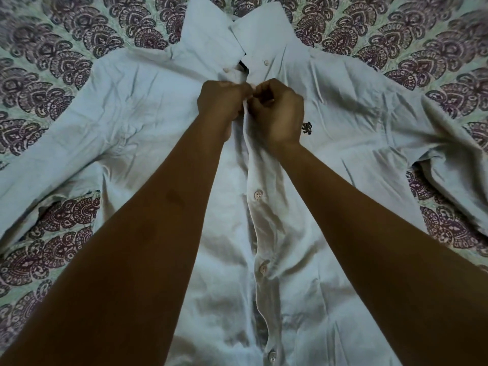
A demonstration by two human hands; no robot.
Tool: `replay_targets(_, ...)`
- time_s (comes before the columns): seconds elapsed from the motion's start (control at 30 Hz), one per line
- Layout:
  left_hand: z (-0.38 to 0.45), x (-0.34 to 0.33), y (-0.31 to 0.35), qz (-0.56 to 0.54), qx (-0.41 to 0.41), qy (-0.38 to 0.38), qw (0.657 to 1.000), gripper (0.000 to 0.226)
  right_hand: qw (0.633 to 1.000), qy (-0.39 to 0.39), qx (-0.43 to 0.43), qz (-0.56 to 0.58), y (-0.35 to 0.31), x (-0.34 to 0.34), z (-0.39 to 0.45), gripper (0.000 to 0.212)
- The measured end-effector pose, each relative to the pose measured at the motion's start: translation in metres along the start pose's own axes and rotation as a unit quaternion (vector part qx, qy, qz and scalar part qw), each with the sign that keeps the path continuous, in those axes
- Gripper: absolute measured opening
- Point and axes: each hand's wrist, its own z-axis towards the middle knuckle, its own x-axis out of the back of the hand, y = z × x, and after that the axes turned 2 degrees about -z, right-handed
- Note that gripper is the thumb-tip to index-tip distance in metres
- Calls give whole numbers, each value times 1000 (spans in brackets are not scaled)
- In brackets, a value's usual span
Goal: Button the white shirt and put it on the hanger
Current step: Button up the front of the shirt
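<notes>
White shirt (148, 122): long-sleeved, creased, laid flat face-up across the centre of the frame, collar (237, 30) at top centre, sleeves spread toward the left and right edges. Small dark embroidered emblem (307, 128) on the chest, right of centre.

Placket (260, 233): runs down the middle of the frame; three buttons (257, 194) visible fastened below the hands, lower centre. Two small collar buttons just above the hands.

Left hand (221, 104): fingers curled, pinching the placket edge at upper centre.

Right hand (278, 112): fingers curled, pinching the same edge, touching the left hand.

Surface: bedspread (52, 48), pale green with dark purple paisley-like print, showing on all sides of the shirt and in the gaps under both sleeves.
</notes>
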Motion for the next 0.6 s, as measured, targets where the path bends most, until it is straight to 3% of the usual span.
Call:
replay_targets(0.1,4,-1,-8,-25,-3,14,1000,13,997,70,0,-13,-6,-7,-12,7)
replay_targets(0.27,-1,1,-13,-113,4,10,994,10,994,109,3,24,-5,-15,-19,9)
replay_targets(0.6,2,-2,-20,-120,-17,18,992,17,994,104,7,24,-5,-16,-22,12)
